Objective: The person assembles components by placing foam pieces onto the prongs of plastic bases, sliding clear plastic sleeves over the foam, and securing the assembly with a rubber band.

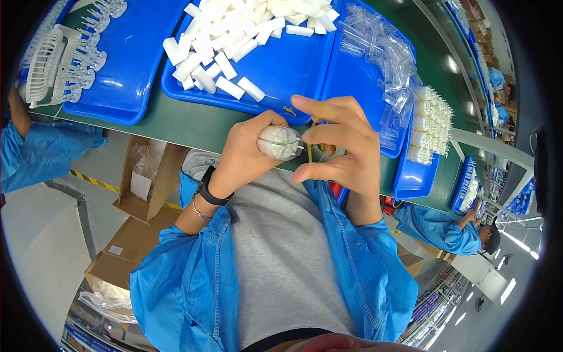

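Observation:
My left hand (249,154) is wrapped round a bundle of white plastic pieces (279,142), with the bundle's ribbed end turned toward my right hand. A thin clear tip sticks out of that end. Over the spread fingers of my right hand (349,144) a yellow rubber band (311,151) is stretched, just beside the bundle's end. Both hands are above the near edge of the green table (202,124). In front of them lies a blue tray (272,94) with many white wedge-like pieces (229,44) and a few loose rubber bands (289,110).
Clear plastic parts (381,53) fill a blue tray to the right, beside a tray of banded white bundles (431,126). Clear and white racks (73,61) lie in the left tray. Cardboard boxes (143,176) stand below left. Co-workers in blue sleeves (50,155) are on both sides.

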Available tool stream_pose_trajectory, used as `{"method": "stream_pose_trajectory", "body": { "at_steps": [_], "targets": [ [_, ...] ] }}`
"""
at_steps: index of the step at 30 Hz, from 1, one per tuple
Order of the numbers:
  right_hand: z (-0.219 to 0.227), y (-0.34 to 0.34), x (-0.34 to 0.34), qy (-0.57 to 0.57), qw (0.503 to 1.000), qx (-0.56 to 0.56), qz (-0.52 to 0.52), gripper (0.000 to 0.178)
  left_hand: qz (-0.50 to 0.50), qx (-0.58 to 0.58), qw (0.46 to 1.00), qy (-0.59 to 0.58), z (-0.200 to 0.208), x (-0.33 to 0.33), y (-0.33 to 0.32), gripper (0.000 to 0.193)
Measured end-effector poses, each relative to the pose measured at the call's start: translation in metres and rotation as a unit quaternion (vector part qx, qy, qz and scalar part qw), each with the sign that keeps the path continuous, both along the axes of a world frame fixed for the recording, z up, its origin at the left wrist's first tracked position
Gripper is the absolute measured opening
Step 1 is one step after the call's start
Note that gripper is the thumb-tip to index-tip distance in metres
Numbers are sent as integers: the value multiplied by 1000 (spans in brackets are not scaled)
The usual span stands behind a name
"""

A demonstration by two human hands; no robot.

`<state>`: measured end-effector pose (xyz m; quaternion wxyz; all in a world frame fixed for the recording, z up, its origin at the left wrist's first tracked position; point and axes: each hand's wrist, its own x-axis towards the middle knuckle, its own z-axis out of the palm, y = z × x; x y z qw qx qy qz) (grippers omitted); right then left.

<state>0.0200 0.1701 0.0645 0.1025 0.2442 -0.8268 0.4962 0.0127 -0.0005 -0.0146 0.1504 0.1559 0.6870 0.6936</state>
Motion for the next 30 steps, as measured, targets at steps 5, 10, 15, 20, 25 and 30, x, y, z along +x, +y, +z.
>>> {"method": "stream_pose_trajectory", "body": {
  "at_steps": [5,10,15,20,25,30],
  "targets": [
    [11,-17,4,-28,961,267,66,39,0,-152,983,107,-2,1,-1,39],
    [9,-3,-5,-114,971,173,117,42,-79,71,993,-51,-2,3,-7,20],
    [-11,24,2,5,982,182,51,25,-90,151,959,-220,14,-7,-19,27],
    [-21,14,17,-164,904,-356,171,32,-132,277,909,-282,8,-4,-12,26],
    [-58,10,23,-315,702,-616,170,40,-87,184,977,-70,7,-4,-1,27],
    [-29,9,11,-356,843,-384,126,68,25,1,995,100,3,-10,-2,30]
  ]
}}
